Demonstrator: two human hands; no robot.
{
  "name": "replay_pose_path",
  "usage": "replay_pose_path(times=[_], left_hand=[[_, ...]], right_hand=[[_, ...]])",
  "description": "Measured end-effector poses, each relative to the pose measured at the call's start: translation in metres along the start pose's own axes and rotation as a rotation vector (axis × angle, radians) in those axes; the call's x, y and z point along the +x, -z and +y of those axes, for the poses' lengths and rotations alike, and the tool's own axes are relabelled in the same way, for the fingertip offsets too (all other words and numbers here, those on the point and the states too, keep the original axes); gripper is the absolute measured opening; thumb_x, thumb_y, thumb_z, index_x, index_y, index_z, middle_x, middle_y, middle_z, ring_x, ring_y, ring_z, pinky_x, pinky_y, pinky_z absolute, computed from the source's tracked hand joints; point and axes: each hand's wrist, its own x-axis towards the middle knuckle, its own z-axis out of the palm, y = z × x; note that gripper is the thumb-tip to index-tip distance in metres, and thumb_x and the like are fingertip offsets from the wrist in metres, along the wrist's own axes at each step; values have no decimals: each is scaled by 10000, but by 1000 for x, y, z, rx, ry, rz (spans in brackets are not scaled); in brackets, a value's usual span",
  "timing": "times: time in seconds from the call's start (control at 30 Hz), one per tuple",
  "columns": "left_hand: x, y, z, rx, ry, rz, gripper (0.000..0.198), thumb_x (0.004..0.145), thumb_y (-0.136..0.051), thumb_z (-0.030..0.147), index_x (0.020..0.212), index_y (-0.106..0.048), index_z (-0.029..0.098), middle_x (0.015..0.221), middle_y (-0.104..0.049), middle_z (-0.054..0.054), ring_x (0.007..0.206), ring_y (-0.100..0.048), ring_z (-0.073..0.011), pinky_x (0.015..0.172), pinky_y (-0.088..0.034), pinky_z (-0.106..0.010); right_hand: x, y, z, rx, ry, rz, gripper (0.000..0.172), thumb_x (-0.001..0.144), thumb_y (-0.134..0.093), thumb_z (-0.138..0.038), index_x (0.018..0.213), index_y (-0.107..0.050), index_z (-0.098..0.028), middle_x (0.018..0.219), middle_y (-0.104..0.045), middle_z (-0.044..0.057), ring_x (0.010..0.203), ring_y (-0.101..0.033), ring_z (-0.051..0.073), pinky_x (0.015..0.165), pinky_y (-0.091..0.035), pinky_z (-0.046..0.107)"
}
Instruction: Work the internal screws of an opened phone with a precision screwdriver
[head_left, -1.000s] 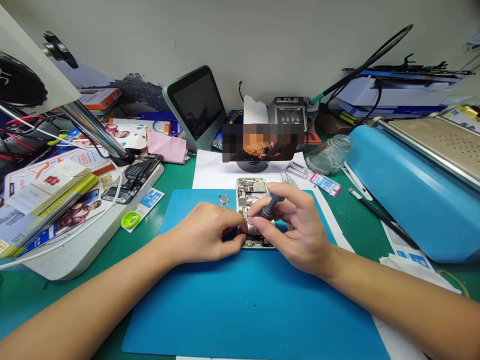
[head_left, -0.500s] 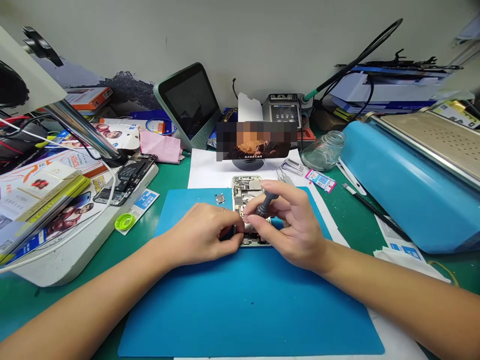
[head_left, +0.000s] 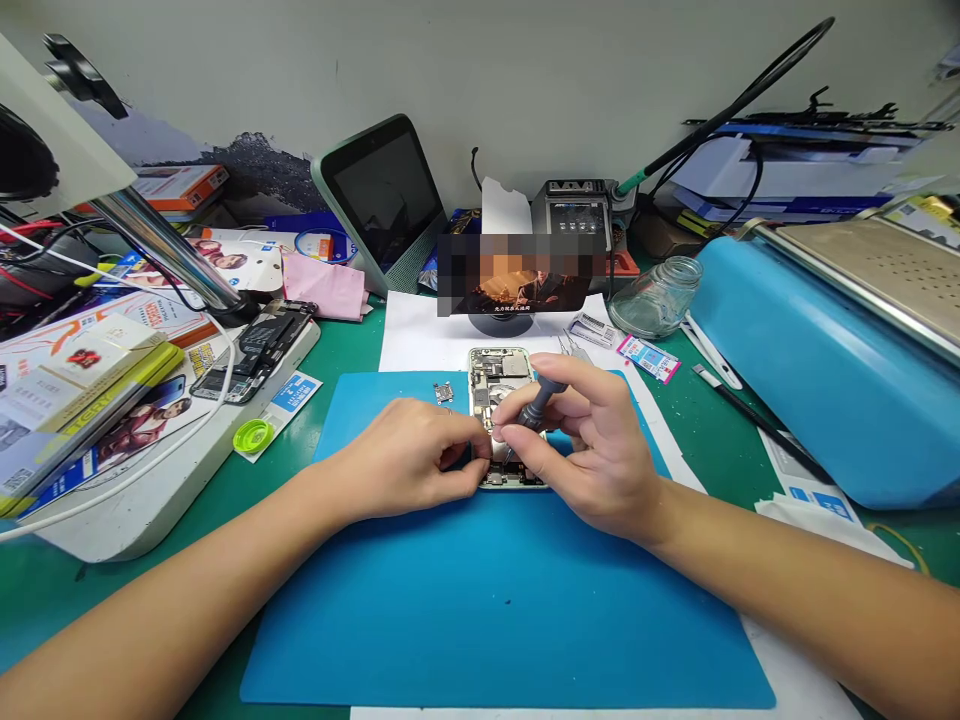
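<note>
An opened smartphone (head_left: 514, 368) with bare inner parts lies on the blue work mat (head_left: 510, 620). My right hand (head_left: 600, 445) is closed around a dark grey screwdriver (head_left: 537, 405), which leans with its tip down at the phone's lower part. At the phone's lower left edge, my left hand (head_left: 416, 452) is closed, thumb and fingers pinching that edge; the fingertips are partly hidden. A small circuit part (head_left: 443, 392) lies on the mat just left of the phone. Both hands cover much of the phone's lower half.
Behind the mat stand a phone showing a video (head_left: 517, 285), a tilted smart display (head_left: 386, 200) and a soldering station (head_left: 574, 215). A glass jar (head_left: 656, 298) and a big blue machine (head_left: 825, 400) are at right. Boxes (head_left: 97, 380) and a lamp-like stand (head_left: 176, 250) fill the left.
The whole view has shifted slightly, from a small head movement. Both hands keep nearly the same place and grip on the phone and screwdriver.
</note>
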Motion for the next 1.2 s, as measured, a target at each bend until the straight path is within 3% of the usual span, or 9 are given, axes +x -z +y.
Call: replay_pose_path(times=[0.57, 0.8, 1.2], left_hand=[[1, 2, 2, -33, 58, 17, 40, 832, -596, 163, 803, -604, 190, 584, -456, 88, 518, -393, -67, 530, -266, -216], [0, 4, 4, -40, 67, 6, 65, 800, -575, 138, 822, -569, 198, 594, -449, 89, 528, -407, -76, 541, -279, -225], [2, 0, 5, 18, 83, 16, 70, 855, -578, 203, 848, -508, 211, 635, -468, 80, 558, -423, -95, 556, -259, -249]], right_hand=[[0, 0, 0, -26, 4, 4, 665, 898, -644, 2, 1425, -395, -319, 1039, -635, 7, 900, -698, 126, 734, -628, 263], [1, -1, -3, -17, -38, 11, 576, 920, -648, -42, 1372, -414, -311, 1037, -641, 14, 917, -712, 145, 738, -644, 282], [0, -2, -3, 17, -46, -22, 584, 919, -643, -29, 1350, -398, -337, 1062, -639, 16, 983, -727, 156, 793, -671, 307]])
